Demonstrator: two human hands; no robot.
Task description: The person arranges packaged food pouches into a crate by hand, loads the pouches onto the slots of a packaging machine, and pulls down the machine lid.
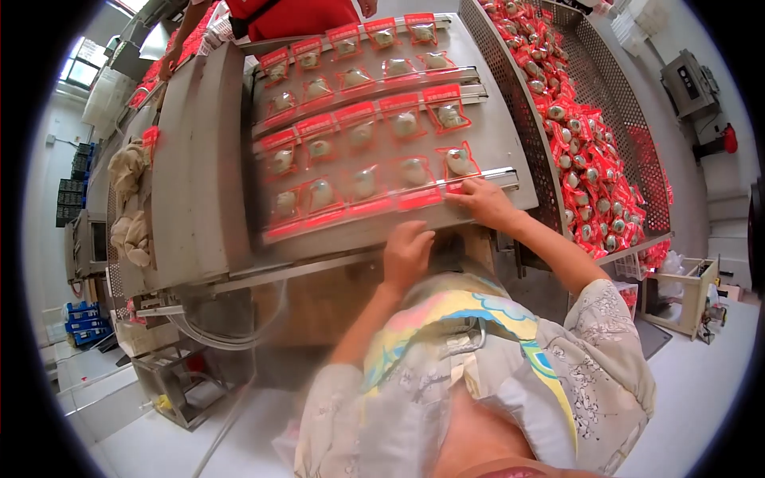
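Observation:
Rows of clear pouches with red ends, each with a pale round item inside, lie on the metal plate (498,119) of a machine. My right hand (484,204) is at the plate's near right corner, its fingers pressed together on the red end of the last pouch (459,162) in the near row. Just left of it, my left hand (409,253) hangs at the near edge below another pouch (415,171), fingers curled; whether it holds anything is hidden. Metal sealing bars (502,177) run along the rows.
A perforated metal bin (621,103) heaped with filled red pouches (586,167) stands on the right. Across the machine stands a person in red (299,16). Cloths (130,237) lie at the left, beside a wide metal cover (199,159). A wooden-framed stand (684,299) is at lower right.

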